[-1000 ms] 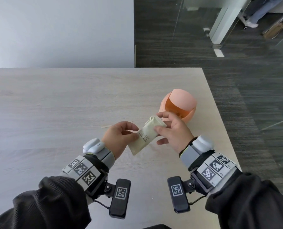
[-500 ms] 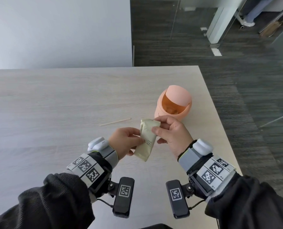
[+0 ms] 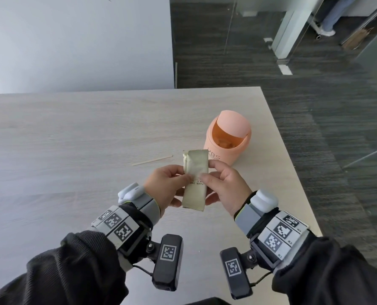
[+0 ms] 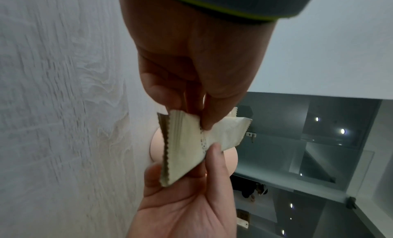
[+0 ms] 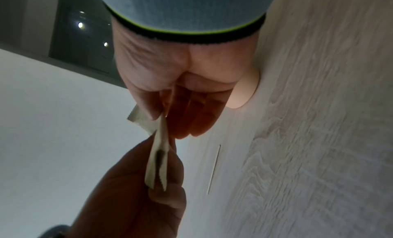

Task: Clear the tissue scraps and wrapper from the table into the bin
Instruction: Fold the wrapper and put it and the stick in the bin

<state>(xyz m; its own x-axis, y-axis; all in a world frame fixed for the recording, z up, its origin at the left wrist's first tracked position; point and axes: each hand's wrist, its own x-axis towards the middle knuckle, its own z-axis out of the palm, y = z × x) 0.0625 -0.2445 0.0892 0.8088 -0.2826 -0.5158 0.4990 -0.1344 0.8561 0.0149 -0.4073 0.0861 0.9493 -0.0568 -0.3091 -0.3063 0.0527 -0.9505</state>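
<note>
A cream-coloured wrapper [image 3: 195, 179] with zigzag ends is held upright above the table, between both hands. My left hand [image 3: 172, 186] pinches its left edge at mid-height with thumb and fingers. My right hand [image 3: 221, 187] pinches the right edge at the same height. The left wrist view shows the wrapper [image 4: 187, 145] folded between the two thumbs, and the right wrist view shows the wrapper [image 5: 158, 150] edge-on. The peach bin [image 3: 227, 139] with a tilted swing lid stands just beyond the wrapper, its opening showing some contents. No tissue scraps show on the table.
A thin wooden stick [image 3: 152, 160] lies on the pale wood table [image 3: 73, 139], left of the bin. The table's right edge [image 3: 293, 164] runs close to the bin, with dark carpet beyond. A white wall stands behind the table.
The wrapper has turned from slanted to upright, and its far end has unfolded. Both hands shifted their pinch to its middle and drew back a little from the bin.
</note>
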